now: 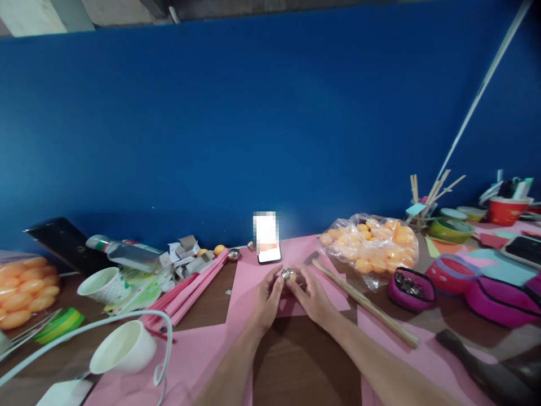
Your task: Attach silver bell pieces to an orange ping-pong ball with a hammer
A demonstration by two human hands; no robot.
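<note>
Between my two hands is a small ball studded with shiny metal bits (288,274), held over pink paper. My left hand (269,296) has its thumb and fingers closed on the ball's left side. From the other side, my right hand (313,293) presses its thumb and fingers against the same ball; part of the surface there looks pale orange. A similar shiny ball (234,255) lies to the left at the paper's edge. A phone (269,256) with a lit screen leans at the wall beyond my hands. The purple bowl (409,301) at right contains small dark metal pieces.
A clear bag of orange balls (372,245) and a wooden stick (367,304) lie to my right; a dark-handled tool (469,349) is nearer. On the left are pink paper strips (181,301), paper cups (124,345) and a white cable (105,318). A blue wall (270,113) stands behind.
</note>
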